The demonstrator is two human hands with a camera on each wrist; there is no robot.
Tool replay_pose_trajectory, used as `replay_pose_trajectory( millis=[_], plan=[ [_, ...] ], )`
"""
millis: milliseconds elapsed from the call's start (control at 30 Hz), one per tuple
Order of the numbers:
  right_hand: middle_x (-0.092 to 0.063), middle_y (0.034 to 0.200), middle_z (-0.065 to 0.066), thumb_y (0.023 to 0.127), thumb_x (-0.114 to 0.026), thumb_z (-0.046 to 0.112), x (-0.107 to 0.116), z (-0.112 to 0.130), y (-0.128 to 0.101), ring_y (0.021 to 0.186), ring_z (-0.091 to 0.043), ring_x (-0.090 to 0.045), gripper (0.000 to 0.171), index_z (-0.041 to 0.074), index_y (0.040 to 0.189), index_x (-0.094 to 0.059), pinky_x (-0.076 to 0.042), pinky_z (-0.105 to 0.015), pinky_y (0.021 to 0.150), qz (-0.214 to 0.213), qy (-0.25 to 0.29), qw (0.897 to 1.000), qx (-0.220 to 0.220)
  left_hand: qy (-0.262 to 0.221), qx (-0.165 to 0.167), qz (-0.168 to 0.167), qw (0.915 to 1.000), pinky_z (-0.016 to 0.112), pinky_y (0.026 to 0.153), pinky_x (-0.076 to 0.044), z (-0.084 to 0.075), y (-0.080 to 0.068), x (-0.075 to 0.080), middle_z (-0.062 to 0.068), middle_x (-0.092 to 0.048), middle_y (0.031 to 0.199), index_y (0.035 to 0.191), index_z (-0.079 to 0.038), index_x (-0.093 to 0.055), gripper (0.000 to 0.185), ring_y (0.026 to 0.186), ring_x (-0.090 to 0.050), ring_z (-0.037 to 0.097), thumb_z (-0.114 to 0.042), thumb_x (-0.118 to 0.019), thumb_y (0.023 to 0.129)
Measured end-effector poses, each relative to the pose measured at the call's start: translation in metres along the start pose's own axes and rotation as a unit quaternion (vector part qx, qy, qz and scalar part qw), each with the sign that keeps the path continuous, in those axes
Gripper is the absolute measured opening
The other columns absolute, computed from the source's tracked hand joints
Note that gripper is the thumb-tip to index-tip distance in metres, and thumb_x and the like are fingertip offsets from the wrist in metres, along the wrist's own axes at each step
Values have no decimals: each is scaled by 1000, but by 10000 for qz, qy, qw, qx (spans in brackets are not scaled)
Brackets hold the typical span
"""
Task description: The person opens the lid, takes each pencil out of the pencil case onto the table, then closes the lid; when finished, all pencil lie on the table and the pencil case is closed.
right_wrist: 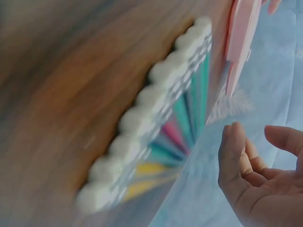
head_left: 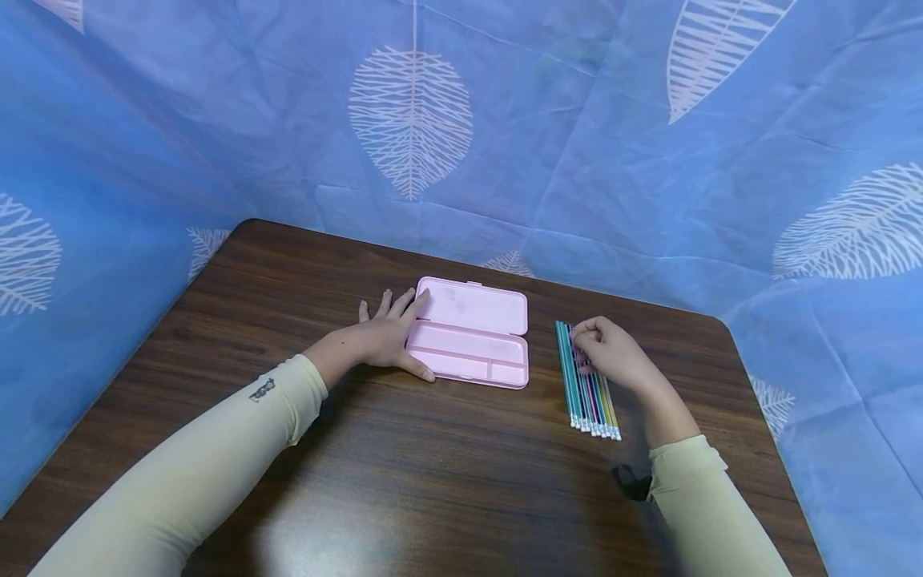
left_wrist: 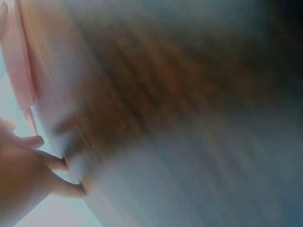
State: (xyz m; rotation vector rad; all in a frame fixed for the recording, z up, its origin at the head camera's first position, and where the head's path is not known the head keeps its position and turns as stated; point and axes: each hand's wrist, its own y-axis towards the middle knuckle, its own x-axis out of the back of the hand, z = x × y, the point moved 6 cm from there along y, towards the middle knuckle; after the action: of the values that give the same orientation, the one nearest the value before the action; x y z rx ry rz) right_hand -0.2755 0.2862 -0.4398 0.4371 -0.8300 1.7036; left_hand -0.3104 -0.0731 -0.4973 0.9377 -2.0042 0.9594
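Observation:
An opened pink pencil case lies flat on the table, its lid toward the back and its divided tray toward the front; nothing shows in the compartments. My left hand rests at the case's left end with fingers spread and straight, the thumb along the front edge. To the right of the case, several pencils lie side by side in teal, pink, yellow and other colours, white erasers toward me. Over their far part hovers my right hand, fingers bent. In the right wrist view a gap shows between its thumb and fingertips, with nothing held.
The dark wooden table has rounded far corners. A blue cloth with white leaf prints hangs behind and beside it. Near the right sleeve is a black object, too unclear to name.

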Motion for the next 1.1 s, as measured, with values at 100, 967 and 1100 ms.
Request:
replay_pose_trajectory(
  millis=[100,967,1100],
  plan=[
    [-59,140,-29,116,-43,32,-7,12,9,121,-39,-67,51,-3,153,-42,-66,-43,92,27,203,9997,107,-25,-55,-31,10000,85,122,8,-3,-4,2,12,10,182,172,-32,16,152,166,15,51,-87,-80,68],
    [-29,175,-25,117,-39,31,-48,46,75,157,-42,-42,66,2,171,-17,-49,-55,120,116,589,9982,42,-41,-4,-8,10000,82,125,8,0,-4,0,9,9,183,170,-38,19,152,166,18,48,-91,-77,65],
    [-35,172,-24,116,-40,31,-45,48,81,152,-42,-48,61,4,169,-27,-48,-56,120,-95,586,9982,19,-93,10,-71,9999,81,125,9,6,3,-5,7,8,183,168,-41,22,159,166,19,47,-102,-70,55]
  ],
)
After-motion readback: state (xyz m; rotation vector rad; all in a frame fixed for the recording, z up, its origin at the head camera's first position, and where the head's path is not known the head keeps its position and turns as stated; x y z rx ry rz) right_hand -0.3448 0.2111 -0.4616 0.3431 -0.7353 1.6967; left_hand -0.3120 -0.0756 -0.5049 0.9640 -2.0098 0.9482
